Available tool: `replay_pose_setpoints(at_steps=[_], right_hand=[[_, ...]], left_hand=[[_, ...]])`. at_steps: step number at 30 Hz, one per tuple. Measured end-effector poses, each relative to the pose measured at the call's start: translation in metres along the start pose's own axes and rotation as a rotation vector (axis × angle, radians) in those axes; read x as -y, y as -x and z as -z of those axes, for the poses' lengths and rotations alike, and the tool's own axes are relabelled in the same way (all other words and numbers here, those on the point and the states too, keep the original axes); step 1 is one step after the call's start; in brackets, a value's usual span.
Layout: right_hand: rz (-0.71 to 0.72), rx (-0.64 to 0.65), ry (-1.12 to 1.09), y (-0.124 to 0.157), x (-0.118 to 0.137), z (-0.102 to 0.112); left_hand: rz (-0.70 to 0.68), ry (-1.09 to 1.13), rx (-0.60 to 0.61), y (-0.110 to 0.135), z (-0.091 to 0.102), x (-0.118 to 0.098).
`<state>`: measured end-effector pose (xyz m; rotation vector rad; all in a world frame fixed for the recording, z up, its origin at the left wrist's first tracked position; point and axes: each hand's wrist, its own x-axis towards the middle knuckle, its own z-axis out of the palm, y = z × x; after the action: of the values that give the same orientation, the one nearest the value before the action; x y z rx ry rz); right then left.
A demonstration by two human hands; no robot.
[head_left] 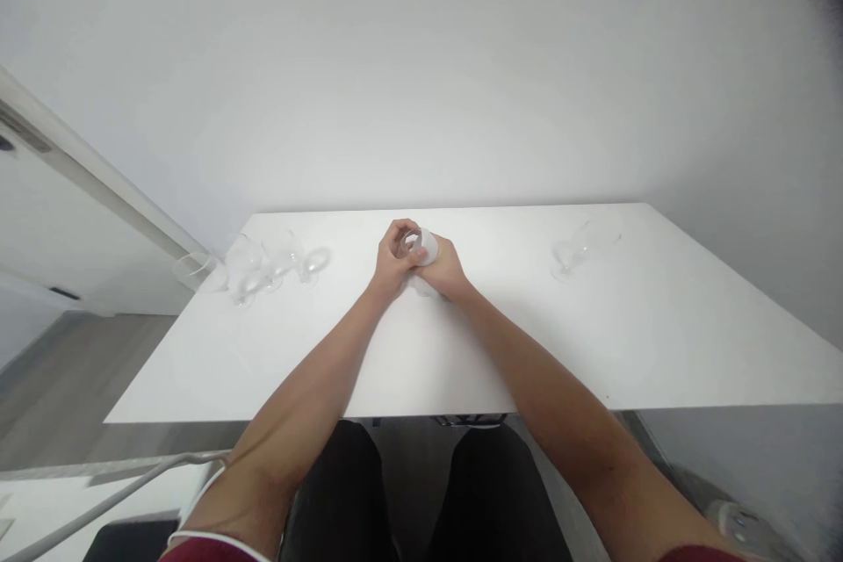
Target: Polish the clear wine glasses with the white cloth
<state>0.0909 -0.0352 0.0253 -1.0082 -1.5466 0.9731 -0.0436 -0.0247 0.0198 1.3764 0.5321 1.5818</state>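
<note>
Both my hands meet at the middle of the white table (461,351). My left hand (393,259) is wrapped round a clear glass (413,241), whose rim shows between the fingers. My right hand (446,268) presses a white cloth (429,246) against the glass, fingers closed on it. Most of the glass is hidden by the hands and the cloth.
Several clear stemmed glasses (263,268) stand and lie at the table's left side, one (194,270) at the very edge. Another clear glass (574,250) lies on the right part. A plain white wall rises behind. My legs show under the near edge.
</note>
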Motion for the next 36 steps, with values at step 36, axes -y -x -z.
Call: replay_pose_setpoints(at_steps=[36], right_hand=[[-0.214,-0.175,-0.356,-0.010,-0.008,0.005]], left_hand=[[0.152,-0.183,-0.023,-0.002,0.004,0.014]])
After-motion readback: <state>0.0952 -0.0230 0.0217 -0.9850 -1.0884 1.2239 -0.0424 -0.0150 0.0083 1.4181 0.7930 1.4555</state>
